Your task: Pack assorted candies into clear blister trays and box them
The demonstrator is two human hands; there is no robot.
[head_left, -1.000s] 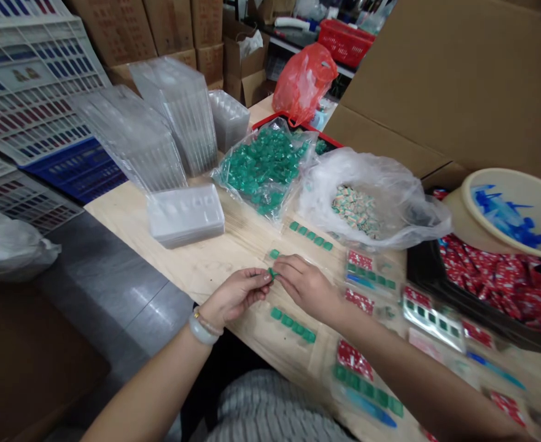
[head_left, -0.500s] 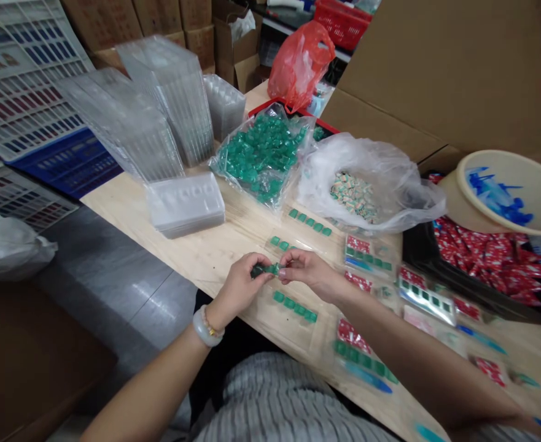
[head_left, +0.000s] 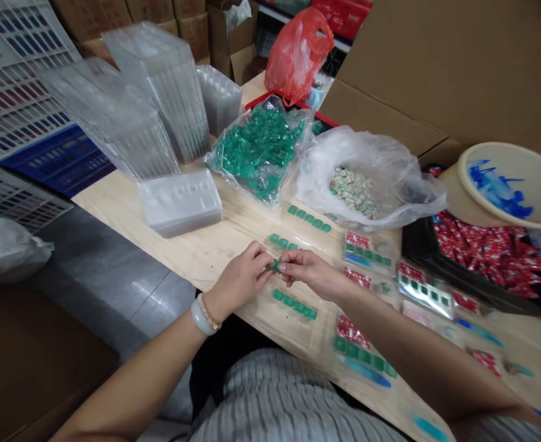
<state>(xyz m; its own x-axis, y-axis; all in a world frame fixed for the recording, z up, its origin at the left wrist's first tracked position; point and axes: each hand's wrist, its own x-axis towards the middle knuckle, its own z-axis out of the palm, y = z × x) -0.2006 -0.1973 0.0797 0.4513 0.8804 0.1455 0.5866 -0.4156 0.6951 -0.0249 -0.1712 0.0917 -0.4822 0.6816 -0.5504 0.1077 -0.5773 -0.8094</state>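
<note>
Together, both hands (head_left: 274, 276) on green piece (head_left: 276, 266)

Both forearms are bare, with no sleeves reaching into view. The left hand (head_left: 240, 283) has a pale, smooth, rounded bangle (head_left: 199, 319) on its wrist, and just beside the bangle sits a thin beaded bracelet (head_left: 209, 312) with small gold-toned beads. The right hand (head_left: 311, 274) wears no ring or band. A grey-and-white finely striped garment (head_left: 279, 399) covers the lap.

Wood table (head_left: 206, 252), clear tray stacks (head_left: 159, 92), green-piece bag (head_left: 256, 147), filled packs (head_left: 366, 252)
</note>
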